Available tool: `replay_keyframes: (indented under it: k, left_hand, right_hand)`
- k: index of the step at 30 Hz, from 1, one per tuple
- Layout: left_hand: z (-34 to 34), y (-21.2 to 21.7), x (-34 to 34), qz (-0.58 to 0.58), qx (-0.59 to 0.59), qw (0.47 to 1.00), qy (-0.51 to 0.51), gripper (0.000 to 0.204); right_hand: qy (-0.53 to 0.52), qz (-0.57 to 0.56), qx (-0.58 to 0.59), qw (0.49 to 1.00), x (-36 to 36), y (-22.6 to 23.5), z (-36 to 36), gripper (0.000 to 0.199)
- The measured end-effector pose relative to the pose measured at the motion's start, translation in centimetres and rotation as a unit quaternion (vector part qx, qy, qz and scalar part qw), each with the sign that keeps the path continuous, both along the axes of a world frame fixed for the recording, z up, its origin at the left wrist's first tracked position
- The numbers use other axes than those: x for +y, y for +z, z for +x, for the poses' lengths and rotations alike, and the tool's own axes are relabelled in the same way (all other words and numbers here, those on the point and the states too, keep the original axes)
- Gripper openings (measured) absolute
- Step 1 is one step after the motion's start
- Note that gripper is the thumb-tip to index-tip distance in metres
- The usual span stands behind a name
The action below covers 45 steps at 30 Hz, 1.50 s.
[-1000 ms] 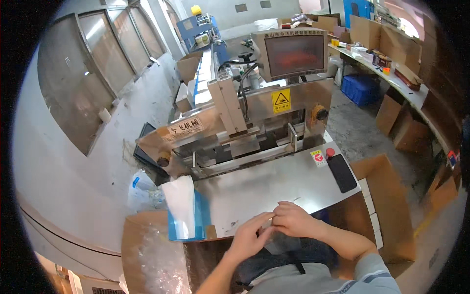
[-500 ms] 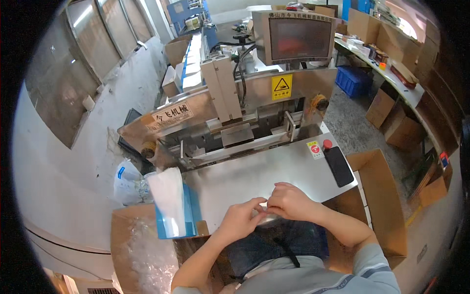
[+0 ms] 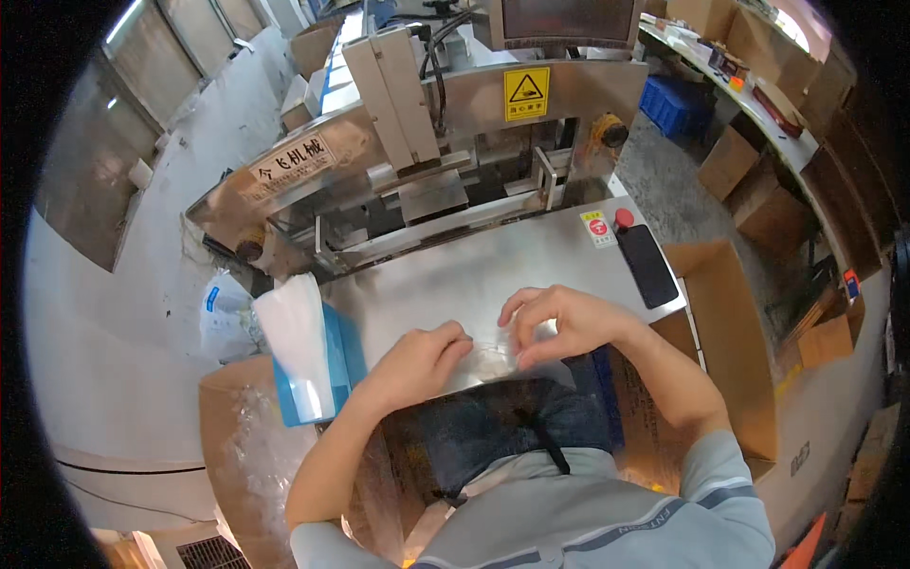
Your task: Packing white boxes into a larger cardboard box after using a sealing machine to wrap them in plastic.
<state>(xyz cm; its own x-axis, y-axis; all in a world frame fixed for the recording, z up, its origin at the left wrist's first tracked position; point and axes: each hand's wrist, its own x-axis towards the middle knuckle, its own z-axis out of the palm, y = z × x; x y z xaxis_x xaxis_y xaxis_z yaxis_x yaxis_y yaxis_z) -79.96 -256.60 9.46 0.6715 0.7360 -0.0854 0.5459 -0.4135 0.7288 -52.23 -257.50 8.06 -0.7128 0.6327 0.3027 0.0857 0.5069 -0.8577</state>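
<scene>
In front of me, at the near edge of the metal worktable [image 3: 427,296], a small clear plastic piece [image 3: 493,358] stretches between my hands. It looks like film or a little bag; glare hides its exact shape. My left hand [image 3: 417,365] pinches its left side, thumb against curled forefinger. On the other side, my right hand [image 3: 569,322] has it between thumb and bent fingers, which are spaced around its edge. A blue box [image 3: 343,356] holding a stack of white, shiny sheets [image 3: 301,332] stands left of my left hand.
Behind the worktable stands a machine with a metal front panel [image 3: 464,104] and a grey upright housing [image 3: 391,100]. A red button [image 3: 624,218] and a black phone-like slab [image 3: 648,266] are at the right. Cardboard boxes flank me, the left one holding clear plastic [image 3: 261,446].
My hands have moved apart from their close pinch, and the clear plastic now shows between them. The right fingers have spread. The view has tilted down, so the machine sits higher.
</scene>
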Motion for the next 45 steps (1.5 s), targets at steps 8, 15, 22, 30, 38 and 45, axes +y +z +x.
replay_keyframes:
  k: [8,15,22,30,38,45]
  left_hand:
    - [-1.3,1.4,1.0,-0.055,0.042,0.998,-0.012,0.022]
    - [-2.1,1.0,5.0,-0.061,0.041,0.997,-0.025,0.023]
    - [-2.8,-3.4,14.9,0.006,0.121,0.993,0.004,0.031]
    - [-2.8,-5.0,27.4,-0.079,0.042,0.995,0.04,0.032]
    - [-0.6,-6.8,25.0,0.07,-0.089,0.973,0.199,0.029]
    - [5.0,-10.6,5.7,0.247,0.098,0.941,0.209,0.056]
  right_hand:
    - [-0.084,0.015,-0.118,0.989,1.9,-1.2,1.9,0.012]
    - [-0.092,0.007,-0.118,0.989,5.1,-1.1,2.3,0.016]
    - [-0.1,-0.029,-0.198,0.975,13.5,-5.0,1.1,0.023]
    - [-0.215,0.071,-0.246,0.942,23.1,-4.8,0.1,0.028]
    - [-0.262,0.256,-0.262,0.893,18.6,-3.1,-6.1,0.039]
    - [-0.308,0.224,-0.333,0.863,17.8,-7.6,-4.8,0.063]
